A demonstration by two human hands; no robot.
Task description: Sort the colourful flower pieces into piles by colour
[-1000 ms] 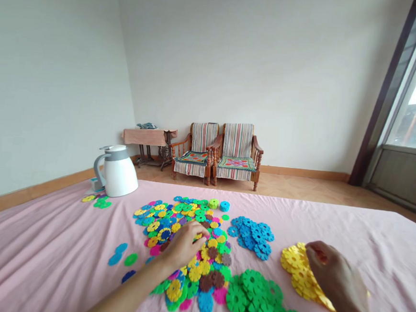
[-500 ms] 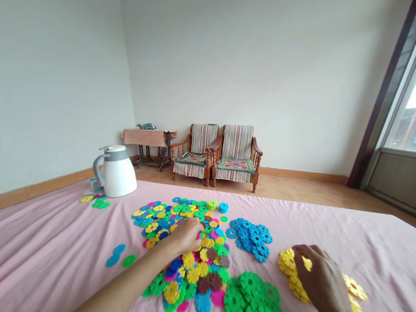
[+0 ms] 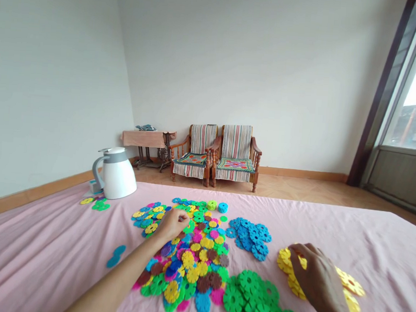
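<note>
Plain, smooth pale walls meet in a corner behind two carved wooden armchairs (image 3: 235,165) with striped woven covers. Nearer, a soft pink cloth (image 3: 332,223), wrinkled into long folds toward its left side, covers the surface.

A loose, many-coloured heap of flat plastic discs with notched rims (image 3: 193,272) spreads from near the cloth's far edge toward the viewer, left of the middle. Over its upper left part is the left hand (image 3: 174,224), fingers curled in toward the thumb; whether it grips a disc cannot be told.

Toward the cloth's right side, the right hand (image 3: 316,275) is partly open, bent fingers reaching down over a pile of yellow petal-edged plastic discs (image 3: 351,282). Between the heap and this pile lie overlapping blue notched plastic discs (image 3: 248,236), with larger-looking green scalloped plastic discs (image 3: 254,299) nearer the viewer.

Near the far left corner, a rounded, glossy white jug with a grey handle (image 3: 119,175) stands upright.
</note>
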